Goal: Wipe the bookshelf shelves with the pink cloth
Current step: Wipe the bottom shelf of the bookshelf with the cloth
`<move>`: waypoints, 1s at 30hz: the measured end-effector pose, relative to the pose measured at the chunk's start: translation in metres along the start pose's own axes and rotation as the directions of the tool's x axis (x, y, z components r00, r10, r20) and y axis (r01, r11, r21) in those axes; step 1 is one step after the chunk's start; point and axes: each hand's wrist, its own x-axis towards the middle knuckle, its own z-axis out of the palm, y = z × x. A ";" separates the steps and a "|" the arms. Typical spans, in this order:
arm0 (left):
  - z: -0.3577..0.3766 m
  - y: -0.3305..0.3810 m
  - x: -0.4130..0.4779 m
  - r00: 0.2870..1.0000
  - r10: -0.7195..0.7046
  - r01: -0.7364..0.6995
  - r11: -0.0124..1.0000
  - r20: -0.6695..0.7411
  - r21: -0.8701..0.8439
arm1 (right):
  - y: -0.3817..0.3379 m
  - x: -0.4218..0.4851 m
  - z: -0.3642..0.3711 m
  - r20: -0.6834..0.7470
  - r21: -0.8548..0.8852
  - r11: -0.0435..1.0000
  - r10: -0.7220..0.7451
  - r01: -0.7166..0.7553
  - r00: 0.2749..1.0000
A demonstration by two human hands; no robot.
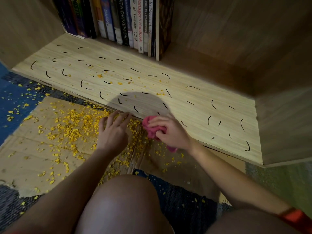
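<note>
The bottom shelf (211,97) of a light wood bookshelf lies before me, covered in black curved marker strokes with a few yellow crumbs around its middle. My right hand (168,130) grips the bunched pink cloth (150,128) at the shelf's front edge, part of the cloth hanging below my wrist. My left hand (113,130) hovers with fingers spread over the floor just in front of the edge, fingertips near it, holding nothing.
A flattened cardboard sheet (33,149) on blue carpet holds a thick scatter of yellow crumbs (74,130). A row of upright books (121,22) stands at the shelf's back left. The shelf's side wall (285,125) rises at right. My knees fill the bottom of the view.
</note>
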 end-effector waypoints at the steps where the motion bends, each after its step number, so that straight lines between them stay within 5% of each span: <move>1: -0.001 0.001 0.000 1.000 0.011 -0.011 1.000 0.017 0.000 | -0.002 -0.005 -0.001 -0.012 0.018 1.000 -0.004 0.004 1.000; 6: -0.001 0.007 0.003 0.994 0.057 -0.058 0.998 0.089 0.008 | -0.003 -0.007 -0.001 -0.210 0.019 0.988 0.155 -0.154 0.965; 12: 0.002 0.009 0.005 0.988 0.022 -0.027 0.999 0.153 0.035 | -0.007 -0.040 0.038 -0.033 -0.134 0.989 0.064 -0.068 0.997; 18: 0.000 0.012 0.003 0.986 0.006 -0.013 0.999 0.169 0.041 | -0.011 -0.022 0.008 -0.333 -0.118 0.990 0.030 -0.073 0.942; 24: 0.000 0.011 0.004 0.985 0.011 -0.023 0.998 0.170 0.066 | -0.008 -0.031 0.024 -0.175 -0.242 0.969 0.011 -0.054 0.984; 28: 0.002 0.012 0.004 0.989 0.007 -0.020 0.997 0.151 0.080 | -0.016 -0.019 0.012 -0.290 -0.173 0.982 0.016 -0.069 0.957; 30: 0.001 0.013 0.004 0.988 0.009 -0.023 0.996 0.153 0.089 | -0.011 -0.019 0.012 -0.225 -0.200 0.975 0.048 -0.094 0.973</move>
